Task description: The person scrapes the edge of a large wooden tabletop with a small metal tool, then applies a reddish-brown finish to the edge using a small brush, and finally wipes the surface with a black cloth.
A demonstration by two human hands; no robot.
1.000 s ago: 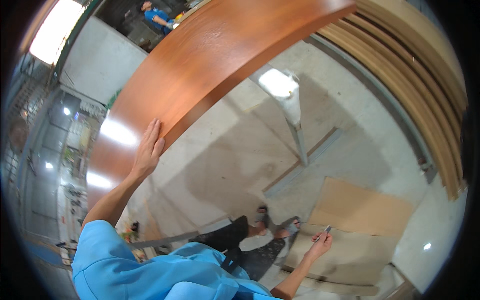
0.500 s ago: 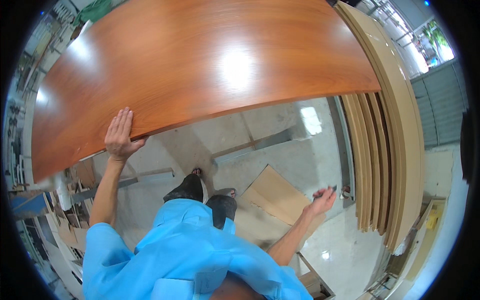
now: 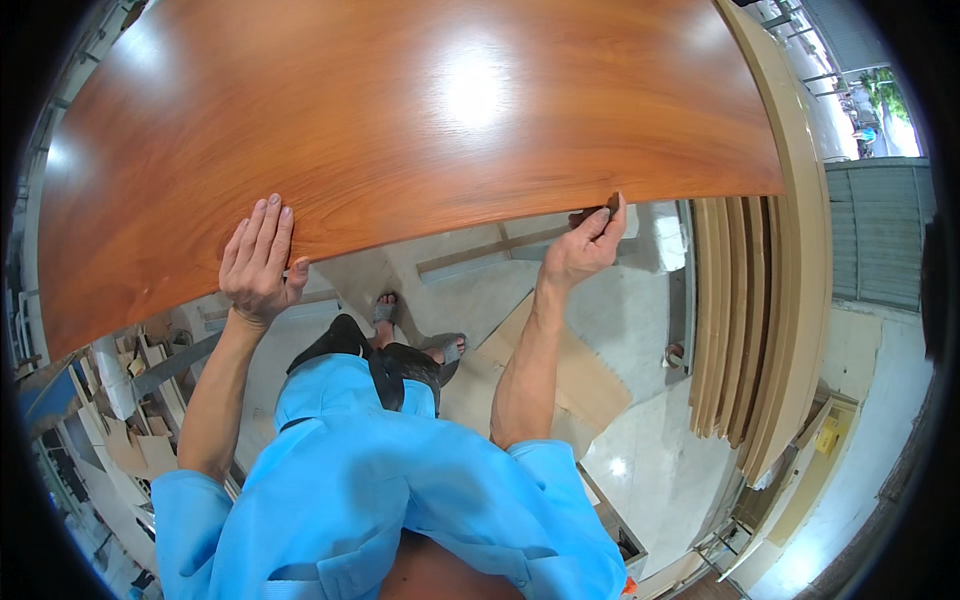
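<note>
- Head view: nearest, the left hand lies palm-down on the glossy brown wooden panel, on its near edge, left of the middle. Its fingers are nearly straight, side by side, clamped on nothing; the thumb sits by the rim. Such a flat press probably steadies the panel without marking its finish.
- The right hand is at the same near edge, towards the right corner. Its fingers close in a pinch on a small dark piece, mostly covered, so I cannot tell what it is. A fingertip grip there seems meant for fine control along the rim.
- The panel spans the view from side to side, raised above the floor; a white-wrapped support shows by its near left corner, the wrapping likely there as padding.
- Below the near edge, a cardboard sheet lies on the floor.
- Beyond the panel's right edge, a stack of boards stands upright; whether it touches the panel is unclear.
- Against half a second ago, the left hand keeps much the same hold, while the right has come up from over the floor to the panel's rim.
</note>
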